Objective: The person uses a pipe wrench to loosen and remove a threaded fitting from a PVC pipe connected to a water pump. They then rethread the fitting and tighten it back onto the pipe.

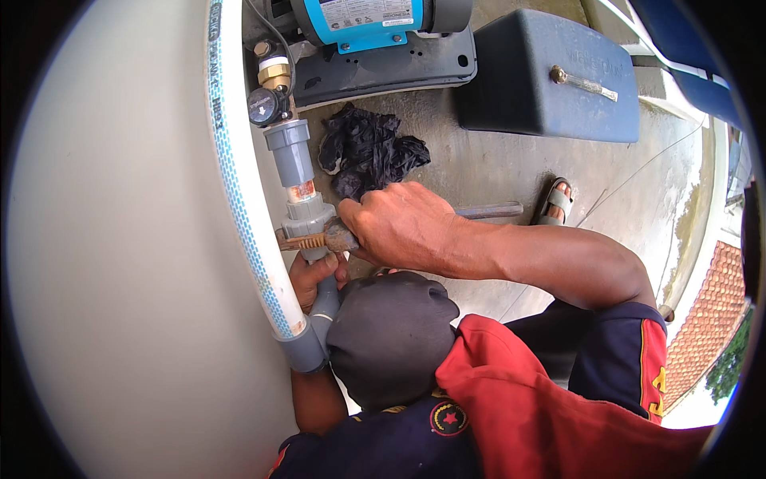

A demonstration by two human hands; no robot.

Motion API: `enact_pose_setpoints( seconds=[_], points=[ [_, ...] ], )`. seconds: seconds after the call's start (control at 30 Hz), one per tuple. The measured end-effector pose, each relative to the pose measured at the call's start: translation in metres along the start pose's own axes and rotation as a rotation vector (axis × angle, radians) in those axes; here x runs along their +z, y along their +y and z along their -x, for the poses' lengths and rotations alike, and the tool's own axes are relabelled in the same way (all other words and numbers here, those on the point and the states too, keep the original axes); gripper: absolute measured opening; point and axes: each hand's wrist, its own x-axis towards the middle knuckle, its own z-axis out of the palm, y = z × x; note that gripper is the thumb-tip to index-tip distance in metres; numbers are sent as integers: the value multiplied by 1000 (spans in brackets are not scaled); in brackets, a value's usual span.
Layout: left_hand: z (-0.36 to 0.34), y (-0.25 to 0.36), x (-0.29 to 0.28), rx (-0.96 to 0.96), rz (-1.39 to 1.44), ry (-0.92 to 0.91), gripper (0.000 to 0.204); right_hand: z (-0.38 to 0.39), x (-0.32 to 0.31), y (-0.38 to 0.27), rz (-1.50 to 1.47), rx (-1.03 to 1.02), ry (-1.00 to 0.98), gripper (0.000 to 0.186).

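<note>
My right hand (407,223) is wrapped round a pipe wrench (491,211), close to its jaws, and the handle sticks out to the right. The rusty jaws sit across a grey plastic union fitting (307,211) on a vertical pipe run. Just below, my left hand (305,281) holds the grey pipe (325,302), its fingers partly behind it. Above the union, rusty or stained threads show under a grey coupling (290,156). A brass fitting (274,72) and a round black device (263,105) sit higher up.
Left of the fittings runs a white pipe with blue markings (239,191) beside a pale wall (136,239). A blue pump (363,20), a crumpled black plastic bag (371,152) and a dark box-shaped cover (550,88) lie beyond. A sandalled foot (556,203) rests on the concrete floor.
</note>
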Motion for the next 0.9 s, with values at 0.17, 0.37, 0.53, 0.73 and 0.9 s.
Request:
enact_pose_setpoints(
  seconds=[0.17,0.37,0.53,0.73,0.9],
  points=[
    [-3,4,-2,-16,-79,7,32,-1,-1,-2,-6,21,-35,32],
    [-6,2,-9,46,-136,-8,33,-3,5,-2,7,18,-2,33],
    [-6,-4,-10,135,-144,10,35,-4,7,5,-15,7,-41,34],
    [-5,0,-11,91,-102,-24,37,-6,11,11,-47,-75,48,31],
    [-2,2,-10,72,-111,41,40,-9,18,14,-14,-67,4,43]
  ],
)
